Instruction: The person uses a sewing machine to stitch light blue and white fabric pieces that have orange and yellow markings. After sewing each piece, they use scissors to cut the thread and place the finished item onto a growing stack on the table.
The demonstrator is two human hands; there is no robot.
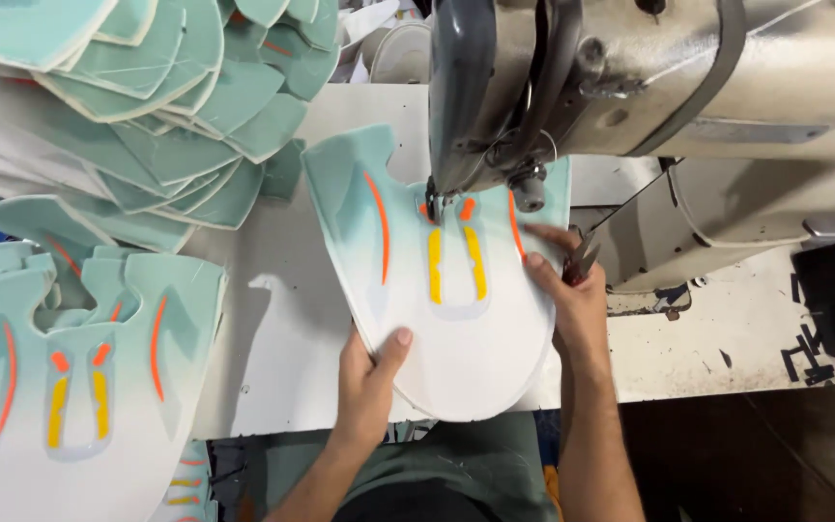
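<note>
A mint-and-white shoe upper piece (456, 329) with orange and yellow stripes lies flat under the head of a grey sewing machine (572, 87). Its top middle sits beneath the needle and presser foot (434, 205). My left hand (369, 382) pinches the piece's lower left edge, thumb on top. My right hand (570, 300) presses on its right edge, and small metal snips (582, 259) are tucked in that hand.
A heap of plain mint pieces (166, 106) covers the table's upper left. A stack of finished striped pieces (79, 387) lies at lower left. The white table (282, 329) ends near my lap; the machine body fills the upper right.
</note>
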